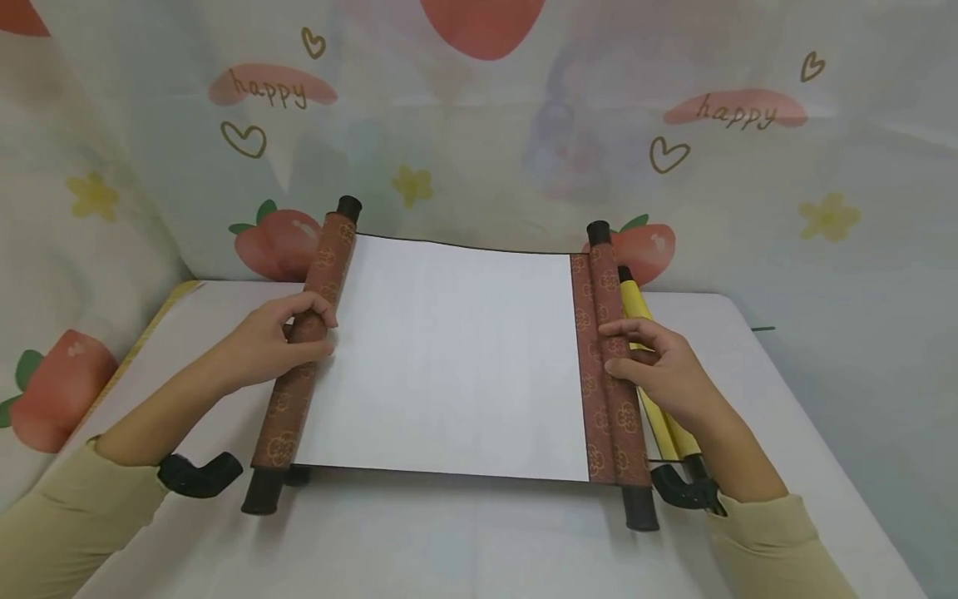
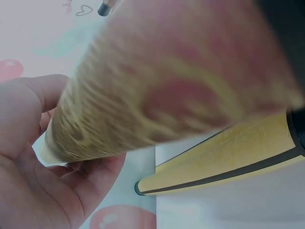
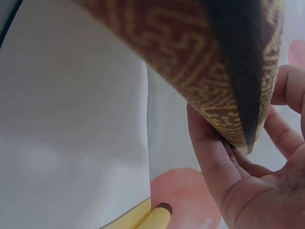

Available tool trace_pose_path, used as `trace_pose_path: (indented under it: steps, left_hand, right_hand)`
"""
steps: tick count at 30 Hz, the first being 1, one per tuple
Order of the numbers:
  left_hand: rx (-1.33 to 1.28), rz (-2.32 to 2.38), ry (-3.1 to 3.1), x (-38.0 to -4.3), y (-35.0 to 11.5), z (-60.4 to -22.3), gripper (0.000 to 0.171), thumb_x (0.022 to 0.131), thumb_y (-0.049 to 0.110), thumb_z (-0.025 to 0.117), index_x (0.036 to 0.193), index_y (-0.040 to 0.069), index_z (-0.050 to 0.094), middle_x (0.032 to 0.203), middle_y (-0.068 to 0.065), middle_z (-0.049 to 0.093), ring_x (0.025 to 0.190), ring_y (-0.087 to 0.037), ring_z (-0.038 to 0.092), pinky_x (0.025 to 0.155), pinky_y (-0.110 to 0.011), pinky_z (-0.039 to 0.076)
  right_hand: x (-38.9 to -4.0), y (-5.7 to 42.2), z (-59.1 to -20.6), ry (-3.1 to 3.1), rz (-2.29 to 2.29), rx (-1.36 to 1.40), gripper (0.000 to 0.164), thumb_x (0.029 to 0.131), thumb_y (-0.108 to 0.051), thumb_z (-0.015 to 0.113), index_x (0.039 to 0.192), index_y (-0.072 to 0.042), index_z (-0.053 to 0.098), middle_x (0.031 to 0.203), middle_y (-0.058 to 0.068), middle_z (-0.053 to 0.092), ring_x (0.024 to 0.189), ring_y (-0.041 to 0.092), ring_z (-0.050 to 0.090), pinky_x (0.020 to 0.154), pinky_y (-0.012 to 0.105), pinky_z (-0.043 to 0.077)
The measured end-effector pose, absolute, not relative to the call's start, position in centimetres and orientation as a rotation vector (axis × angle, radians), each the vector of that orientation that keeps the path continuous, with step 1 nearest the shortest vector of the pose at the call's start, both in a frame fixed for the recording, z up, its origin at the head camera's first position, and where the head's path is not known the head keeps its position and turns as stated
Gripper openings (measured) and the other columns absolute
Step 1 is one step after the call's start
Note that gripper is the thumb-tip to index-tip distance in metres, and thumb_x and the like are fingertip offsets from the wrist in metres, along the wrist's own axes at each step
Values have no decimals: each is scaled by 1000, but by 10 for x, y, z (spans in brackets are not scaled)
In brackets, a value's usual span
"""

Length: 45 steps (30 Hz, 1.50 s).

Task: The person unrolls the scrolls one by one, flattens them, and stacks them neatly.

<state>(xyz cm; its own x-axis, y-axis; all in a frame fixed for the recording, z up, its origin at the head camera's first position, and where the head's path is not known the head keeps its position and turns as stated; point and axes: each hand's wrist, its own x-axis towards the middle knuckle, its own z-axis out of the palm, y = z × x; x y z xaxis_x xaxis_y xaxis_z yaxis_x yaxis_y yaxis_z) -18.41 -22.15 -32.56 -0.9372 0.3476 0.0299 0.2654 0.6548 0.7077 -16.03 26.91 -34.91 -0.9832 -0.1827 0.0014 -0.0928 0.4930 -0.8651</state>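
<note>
A hanging scroll with a blank white sheet is spread between my hands, tilted up over the table. My left hand grips its left roller, reddish-brown with gold flowers and black end knobs. The matching right roller is pinched between the fingers and thumb of my right hand. Close up in the left wrist view, the patterned roller runs into the curled left hand. In the right wrist view, right fingers wrap the lower end of the other roller.
Behind the right roller lies a yellow scroll with black knobs on the white table. Another yellow roller shows below in the left wrist view. A printed cloth with peaches and hearts hangs behind the table.
</note>
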Motion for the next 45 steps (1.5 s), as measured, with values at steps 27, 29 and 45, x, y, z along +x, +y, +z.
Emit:
trace_pose_path:
  steps: [27,29,45]
  left_hand:
    - [482,1148,2741,-178,-228,-319,25,92,13,69,116,14,63,117,-11,58,89,-27,52,69,-33,48]
    - [492,1152,2741,-178,-228,-319,24,93,13,67,116,14,63,117,-10,59,89,-27,52,68,-33,48]
    - [475,1135,2748,-175,-228,-319,21,92,18,72,108,11,61,112,-9,58,94,-25,49,69,-33,49]
  right_hand:
    - [-156,276,-346,2642,-1491,-235,41,96,-13,64,135,-9,53,143,16,43,124,41,53,80,25,54]
    - [-155,278,-347,2650,-1477,-228,41,96,-14,64,135,-10,53,142,15,44,125,41,53,80,25,54]
    - [-155,285,-350,2689,-1404,-194,39,97,-19,65,133,-12,54,140,12,47,120,38,56,81,30,55]
